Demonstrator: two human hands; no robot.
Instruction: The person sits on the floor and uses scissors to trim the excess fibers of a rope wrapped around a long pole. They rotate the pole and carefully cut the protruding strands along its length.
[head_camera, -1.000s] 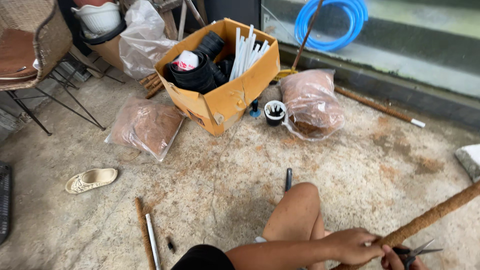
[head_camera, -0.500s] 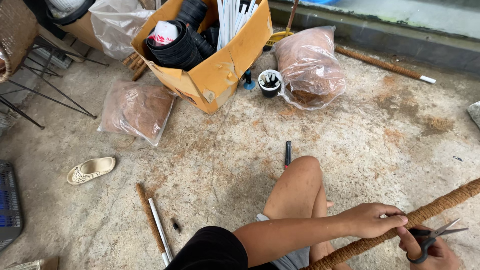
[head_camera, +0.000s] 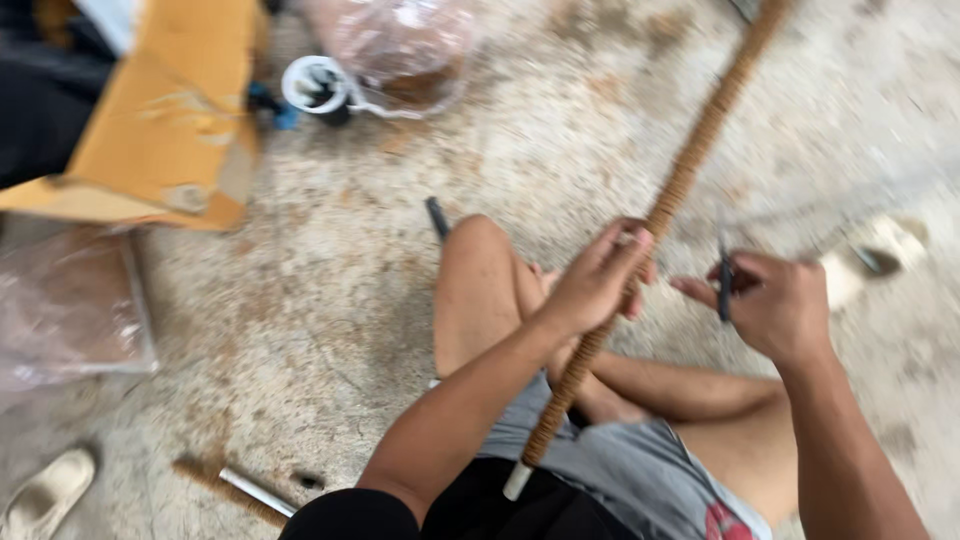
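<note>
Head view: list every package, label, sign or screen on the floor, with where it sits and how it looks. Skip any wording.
Cardboard box: upper left on the floor, yellow-brown, boxy, torn along its lower edge.
Plastic bag: top centre, clear, bulging, with brownish contents.
Second plastic bag: left edge below the box, clear, flat, also brownish inside.
Small tub: between box and top bag, round, white rim, dark inside.
No signs or screens; labels too blurred to tell.

Grey shorts (head_camera: 640, 470) with a red printed mark near the right hem are worn, and a black upper garment (head_camera: 470, 510) is seen at the near edge. Both forearms, hands and knees are left bare.
</note>
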